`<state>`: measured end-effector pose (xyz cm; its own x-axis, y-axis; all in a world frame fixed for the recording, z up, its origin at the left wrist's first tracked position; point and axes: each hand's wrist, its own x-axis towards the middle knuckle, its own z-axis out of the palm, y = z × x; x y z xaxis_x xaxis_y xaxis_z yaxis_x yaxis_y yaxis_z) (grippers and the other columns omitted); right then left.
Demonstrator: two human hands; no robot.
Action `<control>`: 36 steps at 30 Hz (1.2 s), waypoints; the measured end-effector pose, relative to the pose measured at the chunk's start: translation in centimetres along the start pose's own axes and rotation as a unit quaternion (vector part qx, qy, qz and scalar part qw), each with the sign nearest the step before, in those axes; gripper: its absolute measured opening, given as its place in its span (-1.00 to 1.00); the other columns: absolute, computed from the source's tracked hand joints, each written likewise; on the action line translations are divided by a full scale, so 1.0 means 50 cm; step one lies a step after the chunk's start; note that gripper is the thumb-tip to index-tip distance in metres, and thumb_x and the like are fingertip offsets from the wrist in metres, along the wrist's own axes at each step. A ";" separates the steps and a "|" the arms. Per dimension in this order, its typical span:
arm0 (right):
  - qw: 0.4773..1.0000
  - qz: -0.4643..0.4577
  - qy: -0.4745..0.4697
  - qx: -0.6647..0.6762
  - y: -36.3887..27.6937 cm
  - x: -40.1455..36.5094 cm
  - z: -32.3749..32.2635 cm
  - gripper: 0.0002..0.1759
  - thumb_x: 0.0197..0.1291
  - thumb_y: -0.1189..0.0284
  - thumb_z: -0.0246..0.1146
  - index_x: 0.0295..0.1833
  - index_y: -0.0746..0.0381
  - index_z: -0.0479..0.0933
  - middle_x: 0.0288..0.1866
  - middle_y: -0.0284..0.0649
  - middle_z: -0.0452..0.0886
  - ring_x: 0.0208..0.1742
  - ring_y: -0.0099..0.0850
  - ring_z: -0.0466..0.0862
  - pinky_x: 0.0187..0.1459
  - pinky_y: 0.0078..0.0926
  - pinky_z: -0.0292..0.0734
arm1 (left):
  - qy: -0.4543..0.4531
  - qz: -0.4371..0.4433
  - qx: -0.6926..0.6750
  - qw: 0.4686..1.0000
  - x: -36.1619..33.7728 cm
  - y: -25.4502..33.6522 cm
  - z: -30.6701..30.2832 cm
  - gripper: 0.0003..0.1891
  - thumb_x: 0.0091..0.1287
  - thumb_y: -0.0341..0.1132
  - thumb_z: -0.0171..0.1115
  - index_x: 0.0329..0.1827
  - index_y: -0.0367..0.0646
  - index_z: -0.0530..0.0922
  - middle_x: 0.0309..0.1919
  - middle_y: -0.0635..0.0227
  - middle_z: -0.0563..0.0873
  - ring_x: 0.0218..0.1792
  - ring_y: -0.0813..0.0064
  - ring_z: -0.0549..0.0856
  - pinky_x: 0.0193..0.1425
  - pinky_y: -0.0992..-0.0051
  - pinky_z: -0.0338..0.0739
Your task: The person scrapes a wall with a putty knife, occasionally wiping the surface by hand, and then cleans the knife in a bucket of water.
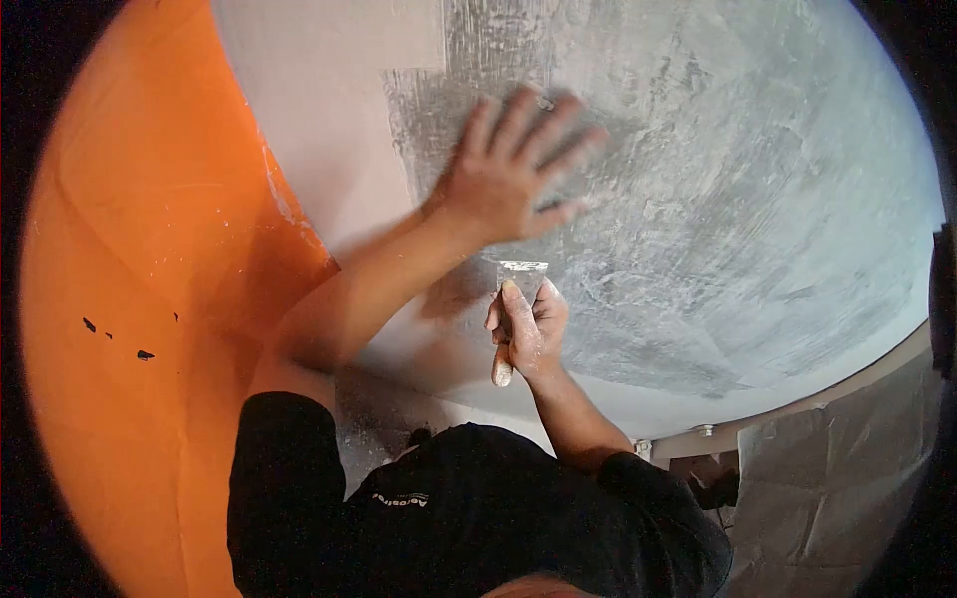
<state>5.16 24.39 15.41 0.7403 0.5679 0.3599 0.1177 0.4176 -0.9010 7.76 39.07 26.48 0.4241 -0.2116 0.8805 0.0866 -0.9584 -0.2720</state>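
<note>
My left hand [513, 169] lies with fingers spread over a curved, pale grey surface [718, 179] smeared with darker grey filler. Motion blurs its fingers a little. Lower down, my right hand [533, 324] is closed around a putty knife [522, 272]. The knife's short blade points up toward the surface, with whitish material along its edge, and the handle end sticks out below my fist. Pale dust or filler marks the fingers of my right hand. The blade is just below my left wrist in this view.
A large orange surface [140, 219] with a few dark chips borders the grey one on the left. Brown paper sheeting [837, 498] hangs at the lower right, near small bolts [706, 431] along the rim. My black shirt [478, 508] fills the bottom.
</note>
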 end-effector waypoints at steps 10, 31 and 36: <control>0.999 -0.032 0.039 0.007 0.000 -0.014 -0.054 -0.70 0.48 0.26 0.14 -0.22 0.29 0.45 -0.59 -0.24 0.57 -0.68 -0.58 0.48 -0.64 -0.67 0.34 | -0.006 0.056 -0.007 0.998 -0.062 -0.050 0.013 -0.05 0.16 0.43 0.19 0.57 0.16 0.27 0.59 0.12 0.18 0.58 -0.09 0.08 0.57 -0.18 -0.13; 0.994 0.038 0.079 0.068 0.114 -0.060 -0.057 -0.76 0.49 0.31 0.12 -0.18 0.26 0.44 -0.58 -0.23 0.52 -0.70 -0.52 0.46 -0.66 -0.60 0.34 | 0.075 -0.147 0.001 0.986 -0.370 0.083 0.179 -0.01 0.12 0.45 0.25 0.54 0.05 0.30 0.58 -0.13 0.07 0.57 -0.28 -0.03 0.51 -0.34 -0.15; 0.991 0.050 0.114 0.053 0.092 -0.069 -0.087 -0.73 0.49 0.27 0.12 -0.20 0.25 0.45 -0.62 -0.22 0.52 -0.71 -0.51 0.45 -0.64 -0.59 0.32 | 0.062 -0.265 -0.046 0.961 -0.342 0.106 0.149 0.29 -0.01 0.58 0.22 0.64 -0.09 -0.02 0.56 -0.35 -0.10 0.56 -0.41 -0.16 0.51 -0.36 -0.29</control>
<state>6.02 21.27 8.96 0.8766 0.4395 0.1957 -0.0240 0.4462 -0.8946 7.68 39.04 7.09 0.2310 0.2947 0.9273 0.1790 -0.9496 0.2572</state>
